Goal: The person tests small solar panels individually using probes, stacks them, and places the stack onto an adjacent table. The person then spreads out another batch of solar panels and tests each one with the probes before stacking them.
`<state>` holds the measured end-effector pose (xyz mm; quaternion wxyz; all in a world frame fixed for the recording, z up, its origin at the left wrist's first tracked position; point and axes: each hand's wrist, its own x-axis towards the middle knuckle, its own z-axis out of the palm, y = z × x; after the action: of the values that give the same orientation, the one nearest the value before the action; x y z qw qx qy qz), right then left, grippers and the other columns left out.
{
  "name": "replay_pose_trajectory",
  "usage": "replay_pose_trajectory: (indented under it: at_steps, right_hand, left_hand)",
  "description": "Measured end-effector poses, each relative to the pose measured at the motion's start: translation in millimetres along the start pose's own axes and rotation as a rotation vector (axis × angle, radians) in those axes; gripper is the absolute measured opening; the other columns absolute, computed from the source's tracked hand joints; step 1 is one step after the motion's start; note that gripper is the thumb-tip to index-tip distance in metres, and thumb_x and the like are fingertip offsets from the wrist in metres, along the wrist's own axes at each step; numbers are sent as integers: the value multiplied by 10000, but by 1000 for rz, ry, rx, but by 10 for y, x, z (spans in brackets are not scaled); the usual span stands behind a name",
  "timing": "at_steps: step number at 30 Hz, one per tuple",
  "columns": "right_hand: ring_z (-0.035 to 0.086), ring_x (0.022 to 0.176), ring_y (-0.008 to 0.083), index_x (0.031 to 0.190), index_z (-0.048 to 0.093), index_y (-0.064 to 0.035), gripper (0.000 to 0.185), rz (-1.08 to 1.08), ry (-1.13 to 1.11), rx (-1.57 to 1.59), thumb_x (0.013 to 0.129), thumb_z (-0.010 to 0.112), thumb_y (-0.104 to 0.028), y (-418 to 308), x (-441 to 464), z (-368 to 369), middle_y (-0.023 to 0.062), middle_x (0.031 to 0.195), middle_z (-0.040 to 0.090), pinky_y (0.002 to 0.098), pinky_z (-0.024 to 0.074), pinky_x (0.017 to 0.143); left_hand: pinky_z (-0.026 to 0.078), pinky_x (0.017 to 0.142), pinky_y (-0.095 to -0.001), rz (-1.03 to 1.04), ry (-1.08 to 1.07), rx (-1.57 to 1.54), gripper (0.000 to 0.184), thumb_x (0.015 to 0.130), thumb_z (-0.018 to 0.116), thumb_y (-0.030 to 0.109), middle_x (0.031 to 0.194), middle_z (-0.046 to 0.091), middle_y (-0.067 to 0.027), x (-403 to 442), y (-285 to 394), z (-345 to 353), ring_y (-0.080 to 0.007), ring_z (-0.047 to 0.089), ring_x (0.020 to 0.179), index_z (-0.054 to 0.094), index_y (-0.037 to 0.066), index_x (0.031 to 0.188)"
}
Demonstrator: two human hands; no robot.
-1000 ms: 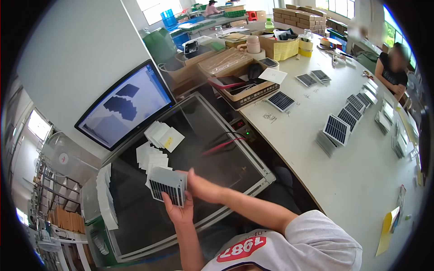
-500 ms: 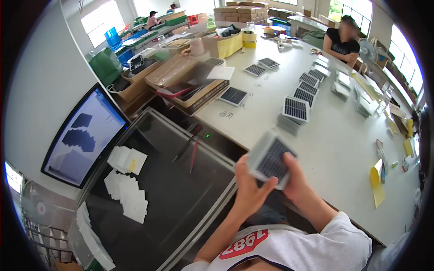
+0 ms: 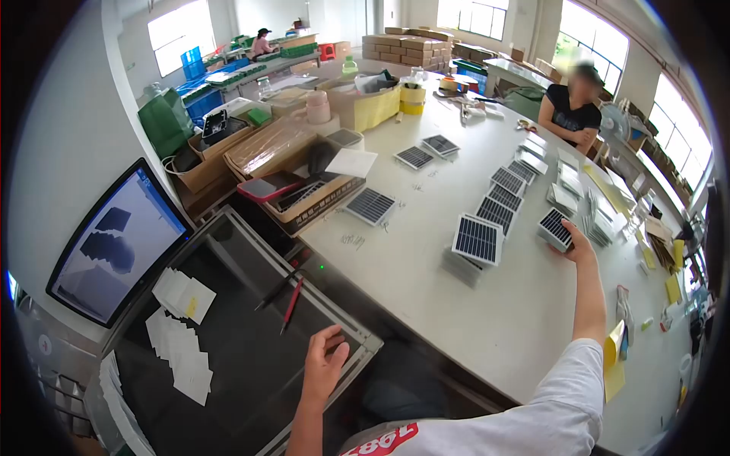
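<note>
My right hand point(image 3: 579, 243) grips a small stack of solar panels point(image 3: 554, 228), dark cells facing up, at the right side of the white table. White panel stacks point(image 3: 602, 216) lie just beyond it. Over the near edge of the dark glass-topped station, my left hand point(image 3: 324, 366) is empty, its fingers loosely bent and apart from the thumb. A red pen-like tool point(image 3: 291, 305) lies on the glass near that hand. Face-up solar panels point(image 3: 477, 239) form an overlapping row on the table, left of my right hand. White face-down panels point(image 3: 179, 348) are fanned out on the glass.
A monitor point(image 3: 122, 245) stands at the left, showing dark panel shapes. Cardboard boxes with a red-edged phone point(image 3: 270, 186) sit at the station's back edge. A single panel point(image 3: 370, 206) lies beside them. Across the table sits a person point(image 3: 574, 110) with folded arms. Yellow paper point(image 3: 614, 357) lies at right.
Both hands held the panel stack together before. My right hand has carried it away to the right, toward the white stacks. My left hand has let go and moved left over the station's edge.
</note>
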<state>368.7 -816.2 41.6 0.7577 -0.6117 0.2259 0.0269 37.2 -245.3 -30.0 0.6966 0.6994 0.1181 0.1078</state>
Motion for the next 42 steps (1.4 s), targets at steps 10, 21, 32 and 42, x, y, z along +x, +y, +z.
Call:
replay_pose_trajectory:
  at_steps: [10, 21, 32, 42]
  right_hand:
    - [630, 882, 307, 1075, 630, -91, 508, 118, 229, -594, 759, 779, -460, -448, 714, 146, 98, 990, 659, 600, 498, 772]
    - [547, 1154, 377, 1311, 503, -23, 637, -553, 673, -1355, 854, 638, -446, -443, 252, 567, 226, 1318, 509, 438, 431, 986]
    - [606, 848, 219, 1049, 608, -90, 285, -2279, -798, -976, 770, 663, -64, 294, -2139, 2924, 56, 1009, 586, 322, 495, 819]
    - [630, 877, 344, 959, 617, -40, 218, -1201, -1922, -1230, 892, 593, -246, 1847, -2916, 3859, 134, 891, 617, 417, 511, 753]
  left_hand:
    - [552, 852, -330, -81, -23, -127, 380, 932, 605, 109, 1253, 499, -120, 12, 35, -82, -203, 567, 1107, 482, -39, 1260]
    - [540, 864, -323, -87, -63, -170, 367, 933, 608, 109, 1196, 542, -106, 1, 54, -99, -184, 573, 1083, 487, -32, 1250]
    - [391, 974, -470, 463, 189, 992, 647, 726, 780, 160, 1286, 469, -169, 349, 278, -298, -353, 446, 1224, 488, 50, 1292]
    - [350, 967, -482, 328, 434, 1212, 671, 761, 739, 389, 1256, 491, -125, 768, -97, -838, -312, 419, 1219, 510, 43, 1287]
